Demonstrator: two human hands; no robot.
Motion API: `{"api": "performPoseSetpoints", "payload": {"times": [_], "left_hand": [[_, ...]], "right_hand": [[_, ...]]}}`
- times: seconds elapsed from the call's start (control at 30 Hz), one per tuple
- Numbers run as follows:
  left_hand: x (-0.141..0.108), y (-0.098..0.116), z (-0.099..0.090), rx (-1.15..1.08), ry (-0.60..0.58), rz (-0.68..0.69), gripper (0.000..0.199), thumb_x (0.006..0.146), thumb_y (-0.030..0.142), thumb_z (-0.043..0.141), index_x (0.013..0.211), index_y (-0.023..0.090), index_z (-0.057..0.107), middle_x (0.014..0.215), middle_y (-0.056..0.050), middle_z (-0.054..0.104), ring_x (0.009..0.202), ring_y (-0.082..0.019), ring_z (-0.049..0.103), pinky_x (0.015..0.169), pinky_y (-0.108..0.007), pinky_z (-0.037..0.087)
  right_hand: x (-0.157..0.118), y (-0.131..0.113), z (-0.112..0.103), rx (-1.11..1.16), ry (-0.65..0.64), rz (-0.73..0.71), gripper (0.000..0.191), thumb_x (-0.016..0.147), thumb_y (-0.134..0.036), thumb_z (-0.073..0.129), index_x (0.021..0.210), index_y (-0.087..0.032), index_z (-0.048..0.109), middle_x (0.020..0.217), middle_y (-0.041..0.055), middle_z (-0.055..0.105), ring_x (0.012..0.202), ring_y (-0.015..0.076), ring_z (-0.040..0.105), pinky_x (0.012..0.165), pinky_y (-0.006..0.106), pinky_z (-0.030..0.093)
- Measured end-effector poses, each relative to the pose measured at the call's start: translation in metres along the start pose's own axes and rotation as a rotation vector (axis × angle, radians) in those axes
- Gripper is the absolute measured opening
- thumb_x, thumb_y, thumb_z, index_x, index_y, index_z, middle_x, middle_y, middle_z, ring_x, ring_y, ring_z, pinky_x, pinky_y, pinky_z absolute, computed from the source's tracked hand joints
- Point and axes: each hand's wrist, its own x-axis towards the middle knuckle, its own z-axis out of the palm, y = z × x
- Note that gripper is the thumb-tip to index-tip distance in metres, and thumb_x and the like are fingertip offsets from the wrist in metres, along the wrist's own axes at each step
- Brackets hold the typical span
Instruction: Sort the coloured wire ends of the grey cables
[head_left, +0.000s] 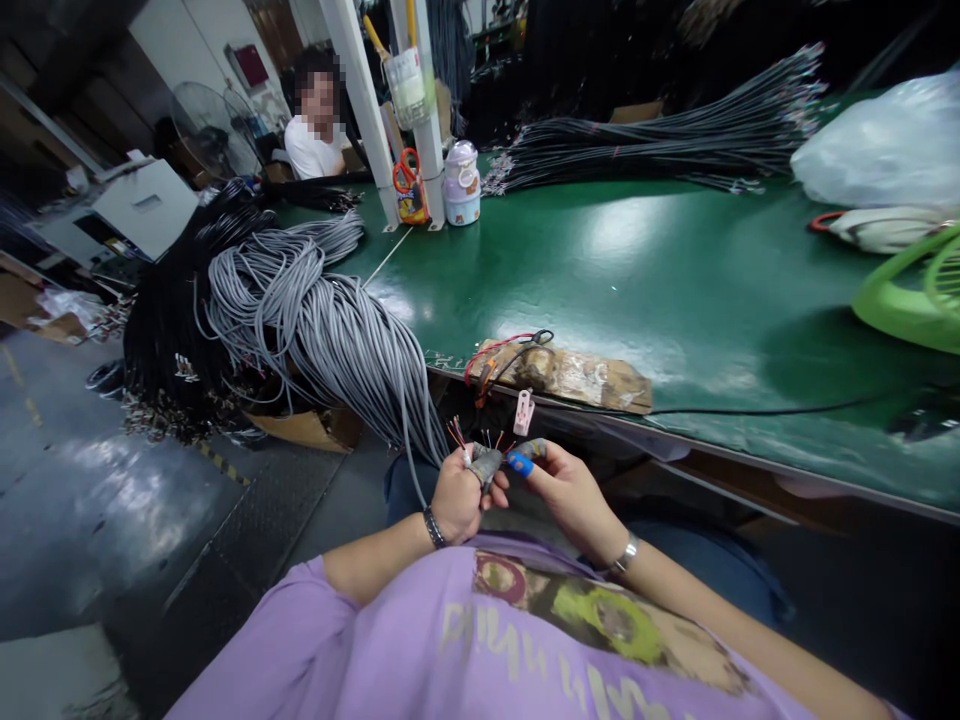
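Observation:
My left hand [459,497] is closed around the end of a grey cable [414,455], whose thin coloured wires [457,432] fan out above the fingers. Grey tape wraps my left thumb. My right hand [574,495] is pinched at the wire ends just beside it, with blue tape on the thumb and grey tape on the index finger. Which wire lies between those fingertips is too small to make out. Just beyond the hands, a pink clip [523,412] hangs at the table edge, below a taped wooden board [592,378] with red and black leads.
A thick bundle of grey cables [322,310] drapes over the table's left end beside black cables [165,330]. On the green table [675,270] are a lilac cup [462,185], dark cables [645,145], a plastic bag [877,155] and a green fan [911,290]. A person [315,130] sits beyond.

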Motion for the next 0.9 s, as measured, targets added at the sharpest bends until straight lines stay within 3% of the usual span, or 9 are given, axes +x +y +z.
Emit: {"api": "performPoseSetpoints", "payload": {"times": [0.13,0.3,0.53,0.8,0.9], "left_hand": [[-0.0001,0.0001,-0.0012,0.025,0.013,0.022,0.036,0.066,0.045,0.070,0.072,0.017,0.048,0.053,0.003,0.057,0.034,-0.007,0.049,0.031,-0.017,0.021],[-0.0018,-0.0018,-0.0027,0.121,-0.019,0.030,0.037,0.067,0.046,0.071,0.072,0.017,0.048,0.054,0.003,0.058,0.034,-0.006,0.049,0.031,-0.017,0.020],[-0.0035,-0.0072,-0.0048,0.197,-0.069,0.056,0.037,0.067,0.047,0.070,0.072,0.018,0.047,0.054,0.004,0.058,0.035,-0.007,0.050,0.033,-0.017,0.024],[-0.0047,-0.0031,-0.0019,0.166,-0.031,0.053,0.039,0.068,0.051,0.068,0.072,0.017,0.047,0.057,0.003,0.058,0.036,-0.006,0.050,0.032,-0.017,0.023],[-0.0047,-0.0044,-0.0031,0.184,-0.068,0.034,0.038,0.069,0.050,0.067,0.073,0.017,0.048,0.057,0.003,0.059,0.037,-0.007,0.051,0.033,-0.017,0.024]], "right_hand": [[-0.0003,-0.0001,-0.0053,-0.044,-0.060,-0.033,0.035,0.069,-0.052,0.070,0.072,-0.019,0.056,0.070,0.0020,0.059,0.067,0.0156,0.051,0.065,0.030,0.044],[0.0065,-0.0002,-0.0085,-0.023,-0.048,0.020,0.037,0.072,-0.051,0.068,0.088,-0.019,0.059,0.084,0.0033,0.061,0.075,0.0165,0.054,0.064,0.028,0.045],[0.0058,-0.0042,-0.0052,-0.047,-0.130,-0.007,0.033,0.073,-0.050,0.067,0.076,-0.018,0.058,0.065,0.0001,0.059,0.063,0.0144,0.052,0.064,0.029,0.042],[0.0015,-0.0057,-0.0021,0.048,-0.028,0.080,0.029,0.067,-0.044,0.071,0.073,-0.018,0.060,0.066,0.0003,0.059,0.062,0.0127,0.047,0.058,0.026,0.038],[0.0019,-0.0033,0.0008,0.080,0.023,0.069,0.028,0.065,-0.042,0.072,0.072,-0.018,0.060,0.067,0.0004,0.059,0.062,0.0128,0.049,0.058,0.026,0.039]]}}
